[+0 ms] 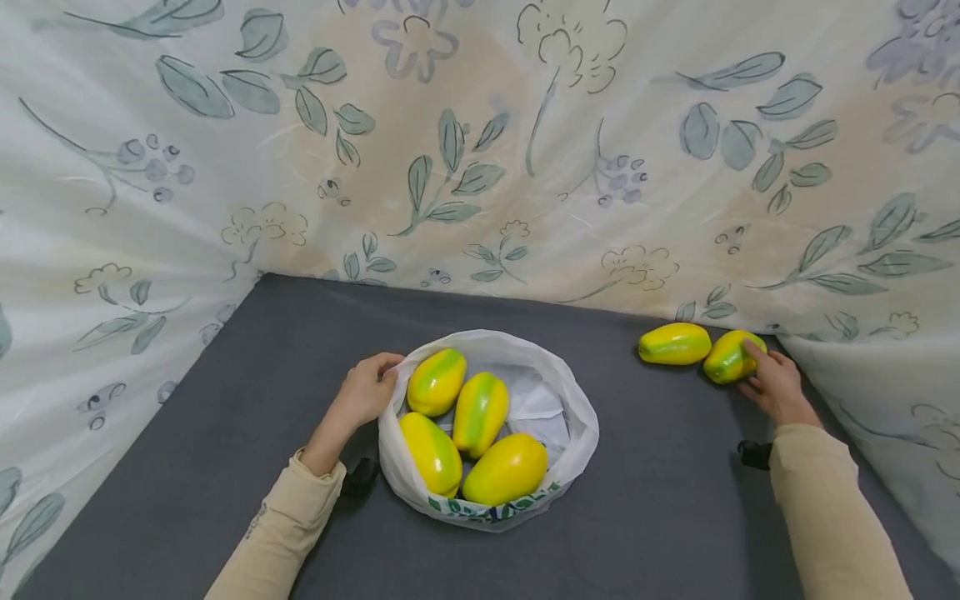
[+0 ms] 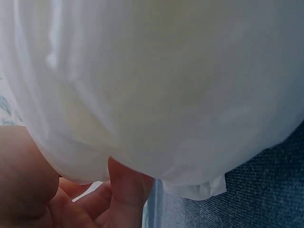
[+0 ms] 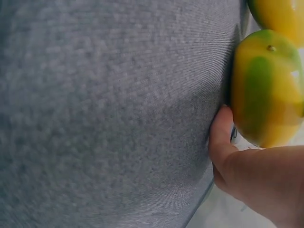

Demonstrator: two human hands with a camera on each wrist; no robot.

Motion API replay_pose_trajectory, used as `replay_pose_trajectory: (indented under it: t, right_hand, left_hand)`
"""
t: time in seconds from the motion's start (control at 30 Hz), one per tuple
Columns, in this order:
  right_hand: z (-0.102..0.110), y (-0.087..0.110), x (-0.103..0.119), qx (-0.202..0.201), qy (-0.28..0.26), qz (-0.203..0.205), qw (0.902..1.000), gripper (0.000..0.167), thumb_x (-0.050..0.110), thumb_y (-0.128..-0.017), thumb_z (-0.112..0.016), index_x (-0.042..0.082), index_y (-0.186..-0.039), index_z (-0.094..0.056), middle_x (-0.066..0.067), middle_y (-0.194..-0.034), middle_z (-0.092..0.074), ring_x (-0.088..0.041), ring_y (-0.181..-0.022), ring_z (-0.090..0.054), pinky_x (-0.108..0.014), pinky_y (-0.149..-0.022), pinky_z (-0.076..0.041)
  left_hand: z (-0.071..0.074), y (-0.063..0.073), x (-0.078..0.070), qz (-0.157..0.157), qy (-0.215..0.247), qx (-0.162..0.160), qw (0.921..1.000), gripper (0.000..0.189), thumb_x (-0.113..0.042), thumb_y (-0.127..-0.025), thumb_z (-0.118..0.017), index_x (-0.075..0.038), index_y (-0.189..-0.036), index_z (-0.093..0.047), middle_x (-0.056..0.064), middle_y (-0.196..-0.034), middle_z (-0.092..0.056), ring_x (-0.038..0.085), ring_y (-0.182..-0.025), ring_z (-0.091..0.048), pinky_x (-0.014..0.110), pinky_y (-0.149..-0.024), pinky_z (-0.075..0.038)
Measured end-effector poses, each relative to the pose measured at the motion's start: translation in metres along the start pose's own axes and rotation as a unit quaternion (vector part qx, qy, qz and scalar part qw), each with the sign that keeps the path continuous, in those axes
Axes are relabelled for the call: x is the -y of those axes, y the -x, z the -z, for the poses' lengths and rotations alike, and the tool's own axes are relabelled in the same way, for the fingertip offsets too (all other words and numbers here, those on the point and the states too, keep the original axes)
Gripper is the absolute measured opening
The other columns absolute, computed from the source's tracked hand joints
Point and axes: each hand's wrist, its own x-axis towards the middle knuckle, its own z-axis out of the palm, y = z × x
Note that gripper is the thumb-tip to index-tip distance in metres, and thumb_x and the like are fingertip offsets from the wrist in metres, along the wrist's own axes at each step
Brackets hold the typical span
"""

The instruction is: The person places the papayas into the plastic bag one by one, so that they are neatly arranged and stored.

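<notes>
A white plastic bag stands on the dark cloth with its mouth wide and its rim rolled outward. Several yellow-green papayas lie inside it. My left hand pinches the bag's left rim; in the left wrist view the bag fills most of the frame above the fingers. Far to the right, my right hand grips a papaya, one finger over its top and the thumb low at its side. Another papaya lies just left of it. The right hand's remaining fingers are mostly hidden.
Dark grey cloth covers the flat surface. A pale floral-printed sheet rises behind it and along both sides; the two outer papayas lie close to its foot, at the far right corner.
</notes>
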Motion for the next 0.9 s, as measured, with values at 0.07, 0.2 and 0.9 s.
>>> replay_pose_trajectory:
  t: [0.07,0.2,0.9]
  right_hand:
    - [0.000,0.000,0.001,-0.008,0.006,0.005,0.9999,0.106,0.071,-0.072,-0.056,0.032,-0.153,0.000,-0.002,-0.158,-0.004,-0.028,-0.140,-0.017,-0.044,-0.104,-0.032]
    - [0.001,0.003,0.004,-0.017,0.023,0.014,0.9995,0.111,0.075,-0.066,-0.055,0.031,-0.154,-0.004,-0.004,-0.158,-0.007,-0.027,-0.137,-0.022,-0.044,-0.102,-0.034]
    - [0.004,0.070,0.028,0.070,-0.056,-0.001,0.9960,0.101,0.050,-0.081,-0.068,0.027,-0.154,-0.003,-0.001,-0.156,-0.007,-0.020,-0.135,-0.027,-0.045,-0.106,-0.026]
  left_hand:
    - [0.000,-0.001,-0.001,-0.001,-0.001,-0.001,1.0000,0.034,-0.008,-0.099,-0.045,0.000,-0.130,-0.055,0.022,-0.121,-0.058,0.030,-0.096,-0.059,0.039,-0.073,-0.049]
    - [-0.001,-0.002,-0.002,-0.004,0.001,0.002,1.0000,0.034,-0.009,-0.100,-0.044,0.000,-0.131,-0.055,0.022,-0.121,-0.058,0.031,-0.096,-0.059,0.039,-0.073,-0.049]
    - [0.000,0.000,-0.001,0.006,0.004,-0.001,1.0000,0.034,-0.007,-0.099,-0.044,0.001,-0.130,-0.055,0.022,-0.119,-0.058,0.025,-0.078,-0.056,0.032,-0.062,-0.044]
